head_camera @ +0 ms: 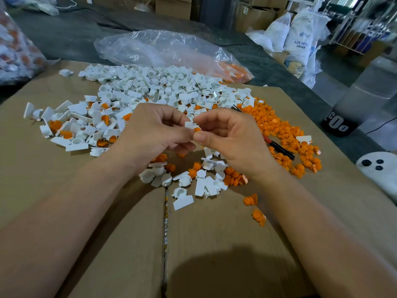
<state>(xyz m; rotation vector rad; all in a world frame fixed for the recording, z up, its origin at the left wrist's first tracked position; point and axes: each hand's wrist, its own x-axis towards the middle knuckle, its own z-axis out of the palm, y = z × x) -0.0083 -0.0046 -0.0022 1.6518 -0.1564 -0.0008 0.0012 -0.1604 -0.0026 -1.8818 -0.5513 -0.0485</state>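
Observation:
Above the cardboard sheet (pixel 86 222), my left hand (pixel 150 132) pinches a small white plastic part (pixel 189 125) by its flat tab. My right hand (pixel 232 138) pinches an orange plug (pixel 197 130) that sits at the white part's cup, thumb and fingertips closed on it. The two hands meet fingertip to fingertip over the middle of the sheet. A large heap of white parts (pixel 154 87) lies behind the hands. Orange plugs (pixel 285 134) are spread to the right. White parts with orange plugs in them (pixel 71 127) lie at the left.
A clear plastic bag (pixel 163 50) with orange plugs lies behind the heap. A black and red tool (pixel 279 148) rests among the orange plugs. Loose white and orange pieces (pixel 193 177) lie under my wrists. White sacks (pixel 300 35) and boxes stand at back right; a white device (pixel 380 171) sits at right.

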